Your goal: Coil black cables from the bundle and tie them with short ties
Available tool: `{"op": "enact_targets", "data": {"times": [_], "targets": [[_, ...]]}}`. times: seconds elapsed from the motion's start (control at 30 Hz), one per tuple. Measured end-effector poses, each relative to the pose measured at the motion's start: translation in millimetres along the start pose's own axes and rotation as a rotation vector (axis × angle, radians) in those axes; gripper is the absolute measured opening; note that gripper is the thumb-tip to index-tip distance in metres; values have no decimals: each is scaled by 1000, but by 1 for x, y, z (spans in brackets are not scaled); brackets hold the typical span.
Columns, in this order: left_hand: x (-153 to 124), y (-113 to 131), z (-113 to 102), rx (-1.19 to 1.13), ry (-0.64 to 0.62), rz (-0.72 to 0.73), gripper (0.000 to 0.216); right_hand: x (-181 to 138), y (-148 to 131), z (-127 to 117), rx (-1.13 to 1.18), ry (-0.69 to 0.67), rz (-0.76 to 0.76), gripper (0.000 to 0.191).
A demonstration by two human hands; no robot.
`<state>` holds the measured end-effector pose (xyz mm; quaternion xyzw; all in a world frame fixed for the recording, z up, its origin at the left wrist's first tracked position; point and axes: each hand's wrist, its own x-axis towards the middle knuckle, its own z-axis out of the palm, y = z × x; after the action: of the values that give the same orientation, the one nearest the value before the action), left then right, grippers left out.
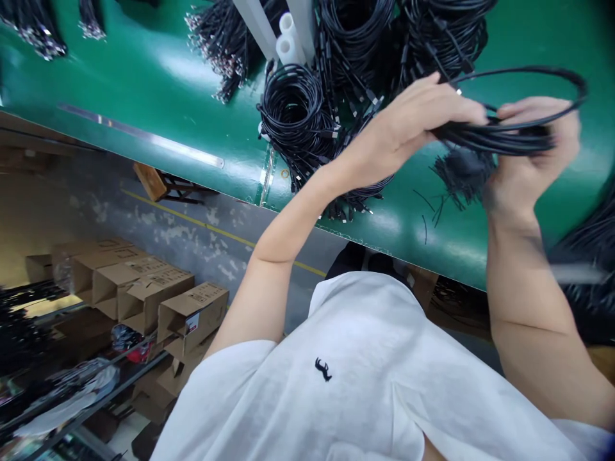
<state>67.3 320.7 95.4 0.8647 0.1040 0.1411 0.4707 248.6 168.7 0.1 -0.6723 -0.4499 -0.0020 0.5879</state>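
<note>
Above the right part of the green table, both my hands grip a coil of black cable [497, 137]. My left hand [423, 112] closes on the coil's left side, fingers partly hidden. On the opposite side my right hand [538, 128] wraps around it, slightly blurred. One loop of the cable stands up in a wide arc beyond my right hand. Below the coil lies a small heap of short black ties [464, 173], with a few loose ones beside it. Left of my hands, a stack of coiled black cables [293, 105] with plugs rests on the table.
More cable coils [358, 19] and bundles of cable ends [221, 51] lie along the green table [158, 96]. White tubes [288, 48] stand among them. A metal ruler [144, 137] lies near the edge. Cardboard boxes [192, 314] and a wooden stool [154, 182] are on the left.
</note>
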Motion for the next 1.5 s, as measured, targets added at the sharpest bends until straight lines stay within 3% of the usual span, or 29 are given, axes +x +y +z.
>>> {"op": "enact_targets", "data": {"times": [0.1, 0.2, 0.3, 0.43, 0.57, 0.67, 0.8, 0.93, 1.03, 1.1, 1.2, 1.27, 1.3, 1.37, 1.43, 1.5], "targets": [[-11, -43, -9, 174, -62, 112, 30, -10, 16, 22, -141, -444, -45, 29], [-44, -96, -7, 197, -98, -90, 21, -39, 30, 62, -136, -758, -6, 37], [-71, -133, -2, 216, -13, -115, 23, -66, 31, 92, -107, -781, 74, 44], [-81, -147, 4, 321, -4, -51, 30, -82, 19, 96, -124, -695, 83, 49], [-85, -139, 11, 491, -58, 30, 33, -102, 14, 74, -153, -574, 100, 52], [-90, -129, 16, 596, -126, 11, 31, -134, 20, 51, -161, -489, 217, 47], [-91, -114, 28, 719, -227, -74, 30, -198, 28, 16, -190, -683, 458, 38], [-90, -103, 42, 870, -212, -167, 44, -276, 20, -27, -205, -852, 593, 29], [-89, -99, 46, 910, -204, -200, 48, -327, 20, -75, -298, -891, 808, 20], [-90, -93, 52, 907, -92, -209, 52, -353, 29, -118, -413, -846, 995, 18], [-98, -72, 86, 826, 215, -218, 52, -380, 52, -187, -628, -691, 1256, 35], [-113, -51, 130, 717, 273, -202, 48, -391, 71, -225, -748, -594, 1372, 46], [-123, -41, 157, 661, 216, -188, 45, -395, 80, -238, -787, -566, 1405, 49], [-144, -21, 215, 561, -19, -158, 39, -399, 97, -254, -816, -554, 1418, 51], [-166, -2, 269, 481, -247, -150, 34, -400, 107, -260, -803, -577, 1375, 45], [-184, 15, 311, 415, -385, -194, 33, -399, 108, -263, -771, -603, 1302, 39]]}}
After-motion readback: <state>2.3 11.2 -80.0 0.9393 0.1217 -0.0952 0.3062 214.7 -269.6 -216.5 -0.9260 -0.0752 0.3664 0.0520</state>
